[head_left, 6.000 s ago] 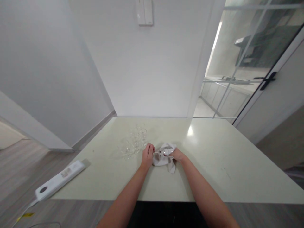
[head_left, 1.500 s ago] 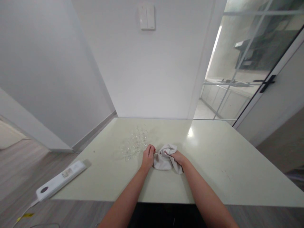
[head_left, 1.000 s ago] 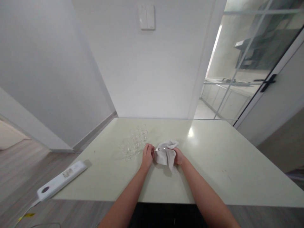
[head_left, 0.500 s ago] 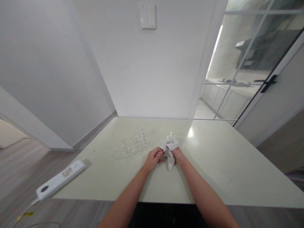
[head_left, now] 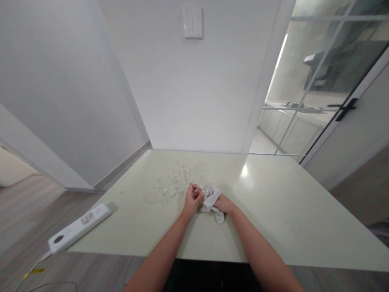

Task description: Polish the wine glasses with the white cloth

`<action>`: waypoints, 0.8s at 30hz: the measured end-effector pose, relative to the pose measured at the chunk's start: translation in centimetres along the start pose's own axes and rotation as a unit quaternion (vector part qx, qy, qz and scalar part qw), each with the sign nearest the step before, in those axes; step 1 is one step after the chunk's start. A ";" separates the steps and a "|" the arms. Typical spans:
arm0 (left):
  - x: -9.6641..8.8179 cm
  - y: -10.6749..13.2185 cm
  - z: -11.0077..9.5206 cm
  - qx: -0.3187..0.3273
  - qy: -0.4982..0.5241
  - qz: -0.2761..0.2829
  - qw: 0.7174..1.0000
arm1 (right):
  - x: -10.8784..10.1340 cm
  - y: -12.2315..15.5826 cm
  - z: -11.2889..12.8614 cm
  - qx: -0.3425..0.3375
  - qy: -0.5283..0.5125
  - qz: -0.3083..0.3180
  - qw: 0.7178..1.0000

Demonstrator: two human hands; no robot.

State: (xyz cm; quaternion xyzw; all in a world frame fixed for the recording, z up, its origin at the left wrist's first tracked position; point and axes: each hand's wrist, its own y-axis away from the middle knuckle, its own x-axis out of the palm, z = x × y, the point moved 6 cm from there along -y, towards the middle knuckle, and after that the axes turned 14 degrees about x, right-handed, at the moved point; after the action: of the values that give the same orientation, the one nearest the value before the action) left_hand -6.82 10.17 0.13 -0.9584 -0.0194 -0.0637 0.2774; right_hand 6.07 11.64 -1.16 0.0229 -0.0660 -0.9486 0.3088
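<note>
Over the middle of a pale table [head_left: 273,211] my left hand [head_left: 192,198] is closed on a small clear stemmed glass [head_left: 206,190]. My right hand [head_left: 224,205] grips a white cloth [head_left: 212,198] bunched against that glass. The two hands almost touch. Just left of them, further back, stand several more clear glasses [head_left: 172,182] in a tight group.
A white flat device [head_left: 79,227] with a cable lies on the wooden floor off the table's left edge. A white wall with a switch plate [head_left: 192,22] stands behind the table. A glass door [head_left: 319,81] with a black handle is at the right.
The cloth was spread over the glass earlier; it was lifted, then bunched up smaller. My left hand slid right along the glass and back. The group of glasses stayed put.
</note>
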 end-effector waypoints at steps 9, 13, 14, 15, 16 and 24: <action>0.3 0.1 -0.3 -0.005 -0.032 0.037 0.999 | -0.2 0.0 0.0 0.009 0.012 -0.014 1.000; 0.4 0.2 -0.2 0.000 -0.009 0.061 0.998 | -0.1 0.0 0.2 -0.002 0.003 -0.002 1.000; 0.4 0.2 -0.2 -0.004 -0.009 0.061 0.998 | -0.1 -0.1 0.0 0.000 0.001 0.000 1.000; 0.4 0.2 -0.1 -0.007 -0.012 0.059 0.998 | -0.1 -0.2 -0.1 0.003 0.000 -0.001 1.000; 0.4 0.1 -0.2 -0.008 -0.016 0.056 0.998 | -0.1 -0.3 -0.3 0.005 -0.001 -0.001 1.000; 0.6 0.1 -0.3 -0.020 -0.045 0.042 0.998 | 0.0 -0.2 0.0 0.005 0.011 0.016 1.000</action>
State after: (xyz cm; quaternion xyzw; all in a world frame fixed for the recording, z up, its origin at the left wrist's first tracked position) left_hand -6.21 9.91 0.40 -0.9655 0.0098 -0.0090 0.2600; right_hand 5.93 11.82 -1.21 0.0340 -0.0675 -0.9428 0.3247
